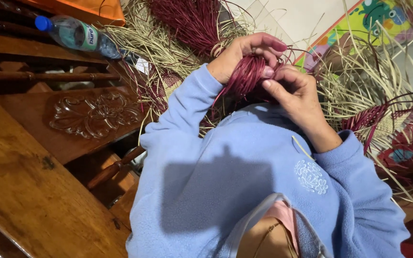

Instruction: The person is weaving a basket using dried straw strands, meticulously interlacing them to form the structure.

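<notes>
Both hands meet in front of my blue fleece top on a bundle of maroon-dyed straw strands (244,79). My left hand (244,52) curls over the top of the bundle and grips it. Pressed against the bundle's right side, my right hand (295,93) pinches some of its strands between thumb and fingers. The lower end of the bundle is hidden behind my sleeves and chest.
A big heap of natural pale straw (168,48) and more maroon straw (187,19) lies beyond the hands. A half-woven maroon and pale piece (374,119) sits at right. A plastic water bottle (75,34) lies on carved wooden furniture (92,114) at left.
</notes>
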